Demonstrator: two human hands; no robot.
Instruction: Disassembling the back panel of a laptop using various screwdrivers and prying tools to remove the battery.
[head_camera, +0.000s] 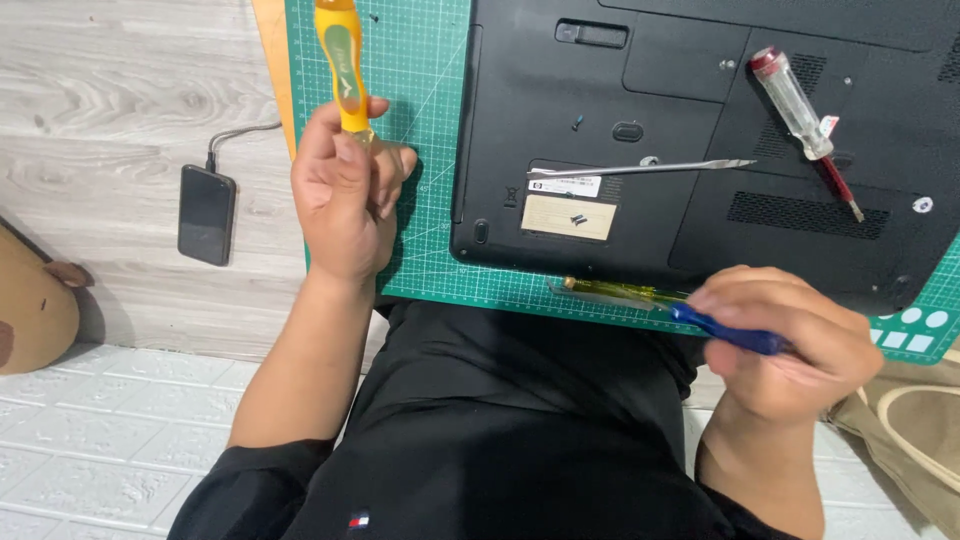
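Note:
My left hand (345, 195) is closed around a yellow screwdriver (340, 65) with a green inlay, its handle pointing up and away over the green cutting mat (420, 70). My right hand (790, 345) grips a blue-handled tool (735, 335) whose clear yellow shaft (620, 292) points left along the mat's near edge. A black laptop (700, 130) lies upside down on the mat between and beyond the hands. On its underside rest a thin metal pry tool (640, 168), a clear-handled tester screwdriver (805, 125) and small loose screws (578, 122).
A black phone (206, 214) with a cable lies on the wooden floor at left. A brown rounded object (35, 300) sits at the far left edge. Beige fabric with a strap (910, 420) lies at the lower right. My black-clothed lap fills the bottom.

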